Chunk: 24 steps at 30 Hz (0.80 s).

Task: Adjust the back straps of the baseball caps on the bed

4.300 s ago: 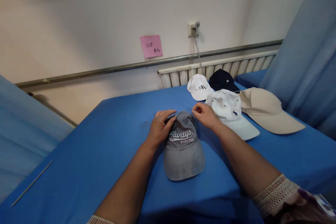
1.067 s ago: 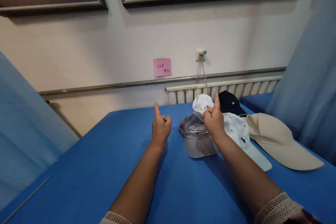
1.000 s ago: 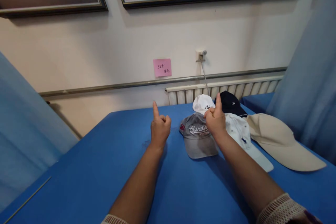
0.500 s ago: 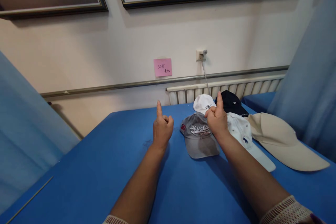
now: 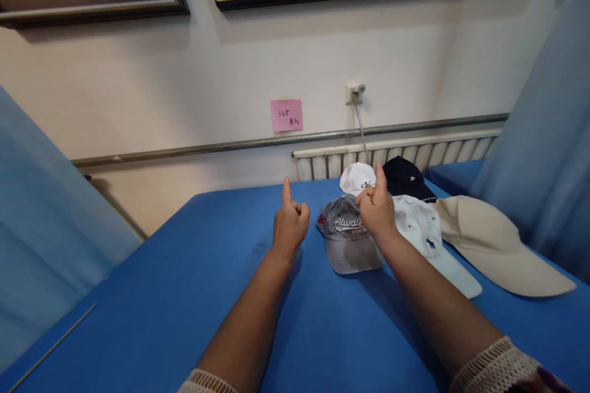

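My left hand (image 5: 289, 224) is raised above the blue-covered table (image 5: 193, 295), its index finger pointing up and the other fingers folded in. To its right, my right hand (image 5: 377, 206) makes the same shape in front of the caps. Neither hand has anything visible in it. Between them sits a grey cap (image 5: 353, 252) lettered "Always", partly covered by my right hand. Behind it are a white cap (image 5: 356, 177) and a black cap (image 5: 405, 177). My right forearm crosses in front of a pale cap (image 5: 417, 221) with a small dark emblem. Farthest right lies a long-billed beige cap (image 5: 488, 227).
A thin stick (image 5: 53, 347) lies along the table's left edge. Blue curtains (image 5: 41, 227) hang at both sides. Behind the table are a radiator (image 5: 318, 166), a metal rail (image 5: 207, 148), a plugged-in socket (image 5: 353, 95) and a pink note (image 5: 286, 115).
My left hand has moved slightly right and my right hand slightly left, so they are a little closer together. The caps have stayed in place; the view has shifted slightly.
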{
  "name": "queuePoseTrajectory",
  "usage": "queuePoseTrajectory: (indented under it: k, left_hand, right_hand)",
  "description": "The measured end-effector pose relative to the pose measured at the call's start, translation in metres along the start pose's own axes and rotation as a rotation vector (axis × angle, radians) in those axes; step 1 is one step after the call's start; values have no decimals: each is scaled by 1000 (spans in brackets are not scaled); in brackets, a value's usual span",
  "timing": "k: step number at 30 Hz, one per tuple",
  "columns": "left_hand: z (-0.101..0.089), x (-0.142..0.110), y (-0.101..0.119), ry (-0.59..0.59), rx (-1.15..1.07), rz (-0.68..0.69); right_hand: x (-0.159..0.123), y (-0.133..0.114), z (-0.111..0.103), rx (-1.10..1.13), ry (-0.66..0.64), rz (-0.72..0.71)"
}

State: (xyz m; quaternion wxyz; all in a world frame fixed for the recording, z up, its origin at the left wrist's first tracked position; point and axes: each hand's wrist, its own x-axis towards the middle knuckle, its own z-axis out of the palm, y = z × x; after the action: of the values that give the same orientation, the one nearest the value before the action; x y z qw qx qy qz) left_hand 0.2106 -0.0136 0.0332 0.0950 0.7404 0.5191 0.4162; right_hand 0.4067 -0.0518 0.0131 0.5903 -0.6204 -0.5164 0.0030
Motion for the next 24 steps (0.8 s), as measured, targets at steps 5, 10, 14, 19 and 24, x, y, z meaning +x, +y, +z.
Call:
queuePoseTrajectory:
  k: [5,10,14,19,24]
  left_hand:
    - [28,-18,-34,-305,0,-52]
    - [40,-61,-76,-412,27,-6]
    - [27,-79,-90,-428,28,57]
    - [21,-75,-96,-457,-72,-36]
    - [23,-64,-105,-229,-237,-248]
  right_hand:
    - [-36,-4,9,34,-258,51]
    - [-93,2,0,-261,-638,-168]
    - [-109,14,-7,-508,-762,-296]
    - [-92,34,-1,-566,-624,-180]
    - [-89,32,3,56,-353,-154]
